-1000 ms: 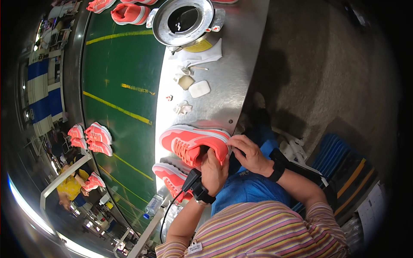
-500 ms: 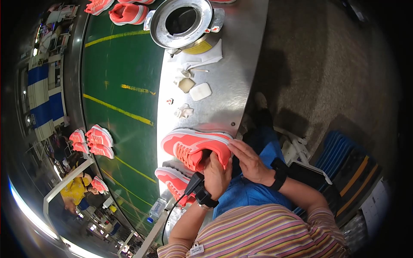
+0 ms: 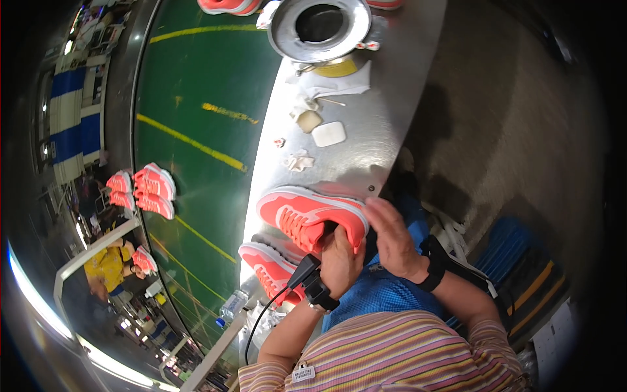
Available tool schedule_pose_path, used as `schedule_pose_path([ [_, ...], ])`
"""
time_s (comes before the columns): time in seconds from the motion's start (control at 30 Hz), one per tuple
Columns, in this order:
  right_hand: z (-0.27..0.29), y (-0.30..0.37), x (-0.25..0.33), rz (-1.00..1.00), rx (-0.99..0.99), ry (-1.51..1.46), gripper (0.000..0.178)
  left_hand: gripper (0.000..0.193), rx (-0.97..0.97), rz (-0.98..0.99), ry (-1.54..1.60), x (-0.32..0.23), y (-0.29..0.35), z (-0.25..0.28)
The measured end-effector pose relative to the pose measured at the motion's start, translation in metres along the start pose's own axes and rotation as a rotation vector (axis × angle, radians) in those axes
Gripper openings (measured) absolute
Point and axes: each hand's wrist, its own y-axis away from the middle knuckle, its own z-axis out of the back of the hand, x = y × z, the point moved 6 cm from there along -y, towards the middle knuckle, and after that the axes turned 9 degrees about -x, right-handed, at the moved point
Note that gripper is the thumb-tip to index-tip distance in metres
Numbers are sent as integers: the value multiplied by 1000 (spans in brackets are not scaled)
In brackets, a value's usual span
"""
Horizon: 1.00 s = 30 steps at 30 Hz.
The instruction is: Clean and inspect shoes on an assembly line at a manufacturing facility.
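A coral-red sneaker (image 3: pixel 312 214) with a white sole and laces lies tilted on the metal ledge, its heel toward me. My left hand (image 3: pixel 343 262) grips it at the heel opening, with the fingers inside the collar partly hidden. Beside the heel is my right hand (image 3: pixel 395 243), fingers stretched out and holding nothing; whether the fingertips touch the sole edge I cannot tell. A second matching sneaker (image 3: pixel 266 264) rests to the left, partly covered by my left wrist and its strapped black device (image 3: pixel 315 287).
Left of the metal ledge (image 3: pixel 353 166) runs a green belt (image 3: pixel 196 85) carrying more coral sneakers (image 3: pixel 155 189). Farther up the ledge are a round metal basin (image 3: pixel 320 29), a white block (image 3: pixel 328 134) and crumpled tissue (image 3: pixel 299 161). A clear bottle (image 3: pixel 232 307) stands lower left. Across the belt, a person in yellow (image 3: pixel 108 268) holds a shoe.
My right hand has drawn slightly back from the heel, its fingers more raised. My left hand keeps its grip on the sneaker. The whole view has shifted a little.
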Motion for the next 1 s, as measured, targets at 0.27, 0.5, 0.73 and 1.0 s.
schedule_pose_path([
  [0.27,10,14,-21,-111,201,171,56,39,-49,4,35,3,3,2],
  [0.5,-2,11,-37,-68,301,165,41,39,-96,85,-46,7,13,2],
  [0.73,-35,-57,-7,-198,651,-66,60,38,-572,54,285,-8,98,82],
  [1.0,-103,-55,-15,-14,868,315,61,47,-966,727,242,197,206,36],
])
